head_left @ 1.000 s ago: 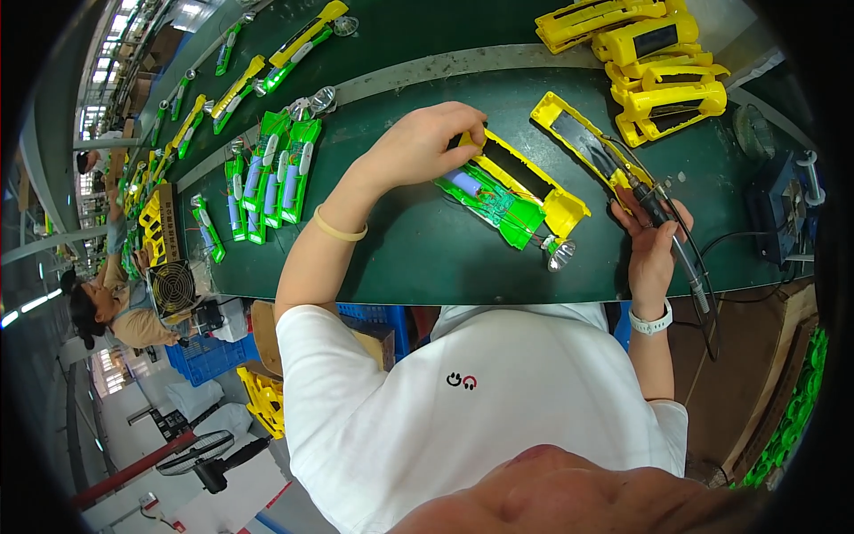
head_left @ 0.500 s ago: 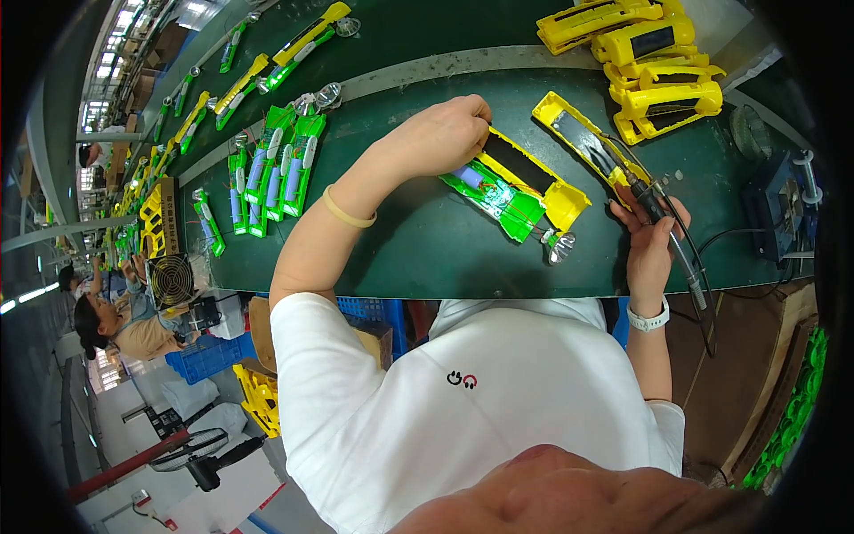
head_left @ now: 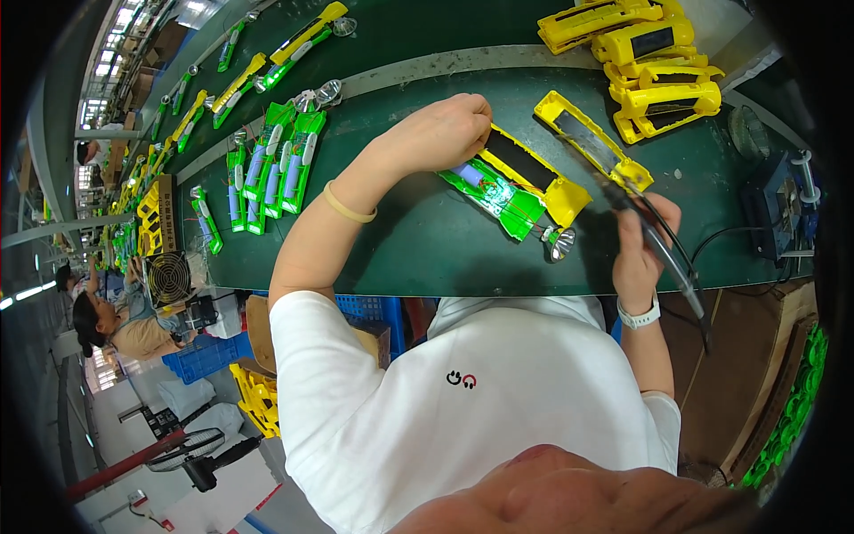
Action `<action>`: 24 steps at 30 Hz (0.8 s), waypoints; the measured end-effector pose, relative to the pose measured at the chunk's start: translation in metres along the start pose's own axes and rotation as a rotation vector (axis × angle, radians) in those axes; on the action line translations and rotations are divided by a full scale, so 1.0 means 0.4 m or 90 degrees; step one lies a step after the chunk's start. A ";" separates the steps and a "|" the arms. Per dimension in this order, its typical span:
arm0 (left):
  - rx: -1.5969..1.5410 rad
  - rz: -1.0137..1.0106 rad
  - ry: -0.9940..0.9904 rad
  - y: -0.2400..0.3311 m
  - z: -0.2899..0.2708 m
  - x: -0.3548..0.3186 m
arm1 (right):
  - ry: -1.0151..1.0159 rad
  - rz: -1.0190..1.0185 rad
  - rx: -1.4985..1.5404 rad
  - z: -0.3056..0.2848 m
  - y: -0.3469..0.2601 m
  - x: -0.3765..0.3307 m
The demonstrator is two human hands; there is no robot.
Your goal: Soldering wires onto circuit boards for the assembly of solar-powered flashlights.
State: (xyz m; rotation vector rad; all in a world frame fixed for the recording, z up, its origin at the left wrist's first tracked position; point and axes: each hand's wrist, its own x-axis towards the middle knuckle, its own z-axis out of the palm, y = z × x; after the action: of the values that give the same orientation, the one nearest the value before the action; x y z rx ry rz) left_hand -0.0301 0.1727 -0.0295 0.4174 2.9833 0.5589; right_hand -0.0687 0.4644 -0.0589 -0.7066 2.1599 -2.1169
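Observation:
An opened yellow flashlight case [head_left: 543, 182] lies on the green bench [head_left: 427, 249], with a green inner part [head_left: 498, 200] and a shiny reflector head [head_left: 560, 242] at its near end. My left hand [head_left: 445, 133] is closed over the case's far end. My right hand [head_left: 642, 245] grips a thin black soldering tool [head_left: 663, 245]. Its cable trails toward me, and its tip points at a second yellow shell [head_left: 587, 133] just right of the case.
Several empty yellow shells [head_left: 654, 53] are piled at the far right. Rows of green inner parts [head_left: 276, 165] lie at the left. A soldering station [head_left: 783, 209] stands at the bench's right end. A co-worker [head_left: 116, 320], a small fan [head_left: 167, 278] and a blue crate [head_left: 374, 311] are at the lower left.
My left hand has slid slightly right and further along the yellow case's end. My right hand and the tool have stayed nearly still.

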 end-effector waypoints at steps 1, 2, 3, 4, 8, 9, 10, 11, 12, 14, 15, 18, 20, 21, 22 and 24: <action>-0.001 -0.001 0.000 0.000 -0.003 -0.001 | -0.040 0.038 0.003 0.021 -0.024 0.016; -0.009 0.000 -0.005 0.001 -0.006 -0.002 | -0.079 0.076 0.005 0.042 -0.043 0.032; -0.018 0.001 -0.011 0.001 -0.009 -0.002 | -0.074 0.029 -0.020 0.062 -0.028 0.047; -0.019 0.000 -0.009 0.001 -0.010 -0.001 | -0.095 0.055 -0.020 0.077 -0.038 0.064; -0.016 -0.026 -0.035 -0.001 -0.009 0.005 | -0.158 0.059 -0.048 0.125 -0.046 0.095; -0.016 -0.025 -0.037 -0.003 -0.009 0.006 | -0.184 0.053 -0.069 0.134 -0.045 0.098; -0.018 -0.026 -0.036 -0.003 -0.011 0.007 | -0.190 0.056 -0.068 0.143 -0.039 0.100; -0.019 -0.033 -0.044 -0.002 -0.014 0.008 | -0.192 0.057 -0.069 0.147 -0.036 0.102; -0.021 -0.040 -0.053 -0.002 -0.015 0.009 | -0.195 0.068 -0.074 0.151 -0.034 0.105; -0.021 -0.041 -0.049 -0.005 -0.014 0.006 | -0.202 0.079 -0.078 0.157 -0.033 0.107; -0.021 -0.038 -0.045 -0.007 -0.014 0.004 | -0.206 0.077 -0.074 0.157 -0.034 0.107; -0.022 -0.044 -0.050 -0.007 -0.016 0.004 | -0.208 0.069 -0.069 0.161 -0.028 0.109; -0.017 -0.038 -0.054 -0.011 -0.015 0.006 | -0.207 0.064 -0.067 0.165 -0.024 0.108; -0.011 -0.032 -0.059 -0.011 -0.014 0.007 | -0.208 0.062 -0.069 0.167 -0.024 0.107; -0.011 -0.031 -0.060 -0.010 -0.014 0.008 | -0.207 0.060 -0.071 0.167 -0.024 0.107; -0.011 -0.041 -0.056 -0.008 -0.014 0.012 | -0.192 0.056 -0.072 0.163 -0.016 0.104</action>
State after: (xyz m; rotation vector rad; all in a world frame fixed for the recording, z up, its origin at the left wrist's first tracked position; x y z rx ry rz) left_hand -0.0361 0.1693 -0.0257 0.3346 2.8941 0.5460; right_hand -0.0824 0.3890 -0.0455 -0.8583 2.1139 -1.7279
